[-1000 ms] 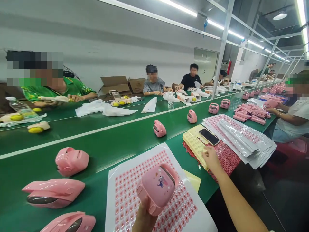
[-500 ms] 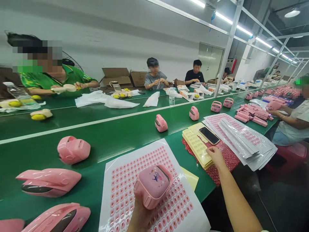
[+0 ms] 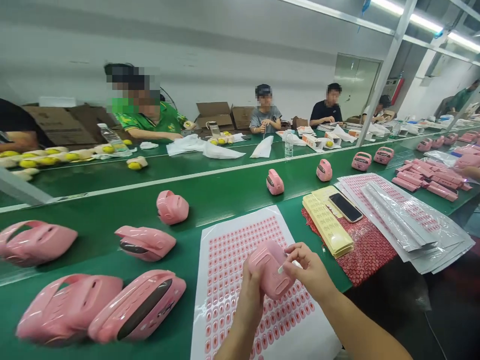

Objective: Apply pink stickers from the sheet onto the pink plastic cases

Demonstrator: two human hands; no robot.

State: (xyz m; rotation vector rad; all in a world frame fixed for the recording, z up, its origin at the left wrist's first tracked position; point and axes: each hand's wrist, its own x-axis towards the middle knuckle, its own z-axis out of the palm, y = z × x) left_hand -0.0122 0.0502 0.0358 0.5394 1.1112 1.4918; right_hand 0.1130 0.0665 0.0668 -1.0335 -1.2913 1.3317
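Note:
My left hand (image 3: 249, 292) is wrapped round a pink portable speaker (image 3: 270, 277), held tilted above a white sheet of small pink stickers (image 3: 221, 260). Its smooth underside or back faces me, and the patterned front is turned away. At the speaker's right side my right hand (image 3: 305, 267) is closed in a pinch on a small pale label (image 3: 282, 268). The label lies at the pink surface; whether it is stuck down I cannot tell. Right of the sticker sheet rests a stack of yellow label sheets (image 3: 326, 225).
Several pink speakers (image 3: 137, 305) stand on the green table to my left, with more along the green belt (image 3: 225, 192). A phone (image 3: 345, 207) lies by the yellow sheets on red bubble wrap (image 3: 363, 260). Bagged sticker sheets (image 3: 405, 220) are further right. Co-workers sit opposite.
My right hand has left the yellow label sheets and come to the speaker with a small pale label. The speaker has been turned, hiding its patterned front. My view has swung left.

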